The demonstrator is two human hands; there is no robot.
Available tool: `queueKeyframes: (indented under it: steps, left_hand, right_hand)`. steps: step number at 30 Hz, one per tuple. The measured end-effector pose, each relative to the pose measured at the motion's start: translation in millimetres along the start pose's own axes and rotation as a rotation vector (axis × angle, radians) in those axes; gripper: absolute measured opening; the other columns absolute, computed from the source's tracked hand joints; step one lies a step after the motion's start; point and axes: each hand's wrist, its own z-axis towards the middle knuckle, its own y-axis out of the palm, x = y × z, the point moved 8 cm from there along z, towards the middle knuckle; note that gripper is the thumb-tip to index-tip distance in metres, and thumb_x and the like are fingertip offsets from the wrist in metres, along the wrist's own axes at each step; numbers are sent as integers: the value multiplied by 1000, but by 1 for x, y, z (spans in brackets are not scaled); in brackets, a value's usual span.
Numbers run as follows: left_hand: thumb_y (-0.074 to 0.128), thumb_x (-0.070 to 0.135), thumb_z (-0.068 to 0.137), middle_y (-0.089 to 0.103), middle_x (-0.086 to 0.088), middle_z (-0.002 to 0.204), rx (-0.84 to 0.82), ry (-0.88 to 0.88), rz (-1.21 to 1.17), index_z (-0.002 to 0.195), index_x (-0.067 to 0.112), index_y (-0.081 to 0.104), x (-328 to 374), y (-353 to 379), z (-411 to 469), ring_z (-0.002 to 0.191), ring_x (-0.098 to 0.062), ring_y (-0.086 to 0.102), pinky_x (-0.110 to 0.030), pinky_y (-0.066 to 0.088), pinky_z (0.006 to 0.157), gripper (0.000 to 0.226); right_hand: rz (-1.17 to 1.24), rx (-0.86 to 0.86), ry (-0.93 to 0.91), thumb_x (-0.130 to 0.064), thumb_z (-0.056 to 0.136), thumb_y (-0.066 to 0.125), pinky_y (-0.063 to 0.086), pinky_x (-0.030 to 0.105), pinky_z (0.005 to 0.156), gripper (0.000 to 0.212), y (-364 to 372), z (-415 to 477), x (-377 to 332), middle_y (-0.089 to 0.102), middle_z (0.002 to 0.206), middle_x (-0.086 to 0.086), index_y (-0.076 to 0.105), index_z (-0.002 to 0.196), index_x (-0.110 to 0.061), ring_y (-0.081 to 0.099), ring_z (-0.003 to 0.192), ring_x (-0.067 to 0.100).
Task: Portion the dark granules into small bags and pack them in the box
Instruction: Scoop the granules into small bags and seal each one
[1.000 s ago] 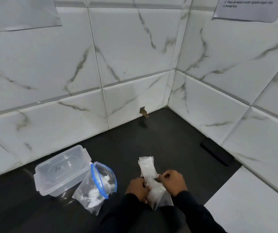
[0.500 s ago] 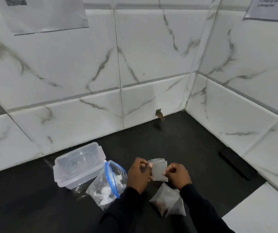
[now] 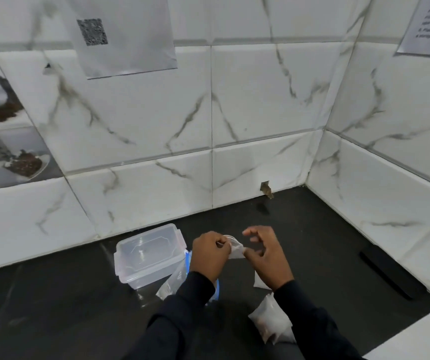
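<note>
Several filled small bags [image 3: 271, 324] nearest, overlapping on the dark desk [image 3: 338, 255] just beside the right sleeve, brownish fill showing through; one more pouch [image 3: 260, 283] half hidden under the right wrist; next, one small bag [image 3: 236, 250] held off the desk between both hands; left hand [image 3: 210, 255] curled, fingers clamped on the bag's left top edge; right hand [image 3: 267, 258] pinching the right edge with thumb and one finger, other fingers spread apart; probably working the bag's mouth, opening or sealing, cannot tell which; thin film, soft, slippery, almost weightless, so best taken at the stiffer top rim, one side per hand; floppy once filled, safer gripped just under the seal to avoid spills; zip bag [image 3: 173, 280] with blue strip behind the left forearm, touching the box; box [image 3: 148, 253] clear, rigid, light, lid seemingly on, nothing visibly packed inside; farther off, what looks like dark granules [image 3: 24, 165] on a white plate at far left, blurred, well apart from the hands; QR sheet [image 3: 125, 37] high on the tiled wall.
</note>
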Motion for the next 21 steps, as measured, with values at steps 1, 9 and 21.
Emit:
queueKeyframes:
  steps: [1, 9, 21]
  left_hand:
    - [61, 16, 78, 71, 4, 76, 9, 19, 25, 76, 16, 77, 3, -6, 1, 72, -8, 64, -22, 51, 65, 16]
    - [57, 10, 75, 71, 12, 102, 39, 64, 132, 89, 24, 76, 7, -54, 8, 95, -6, 64, -13, 42, 77, 27]
    - [66, 2, 85, 76, -5, 97, -52, -292, -110, 64, 20, 76, -115, -140, -55, 75, -11, 67, -20, 52, 70, 30]
  right_hand:
    - [-30, -23, -94, -10, 79, 66, 52, 23, 76, 34, 4, 5, -18, 50, 119, -11, 63, 101, -36, 52, 108, 3]
    - [-612, -152, -284, -36, 90, 47, 43, 34, 65, 38, 53, 39, -88, 55, 80, 0, 60, 64, -11, 52, 74, 18]
    - [-414, -512, 102, -18, 82, 66, 54, 26, 77, 15, 107, 41, 2, 75, 80, 3, 77, 77, -11, 70, 81, 16]
